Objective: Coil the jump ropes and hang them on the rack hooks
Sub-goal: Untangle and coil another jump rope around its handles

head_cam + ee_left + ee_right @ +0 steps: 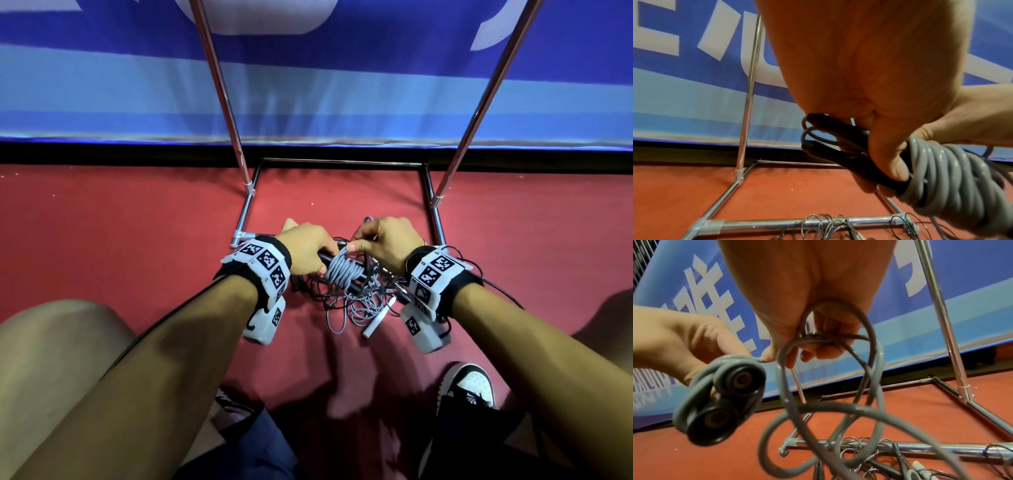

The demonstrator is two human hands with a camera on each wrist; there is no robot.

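My left hand (308, 248) grips the two black handles (840, 155) of a grey jump rope, held side by side. Several turns of the grey cord (342, 270) are wound tightly around those handles (725, 395). My right hand (380, 240) pinches the loose end of the grey cord (859, 402), which hangs in open loops below the fingers (818, 350). Both hands hover just above the front bar of the chrome rack (435, 219). More ropes (356, 305) lie tangled on the red floor under my hands.
The rack's two chrome uprights (219, 85) rise toward a blue banner (102, 96) behind. Its base frame (797, 224) sits on the red floor (102, 222). A white handle (376, 322) lies in the tangle. My knees and shoes (466, 387) are close below.
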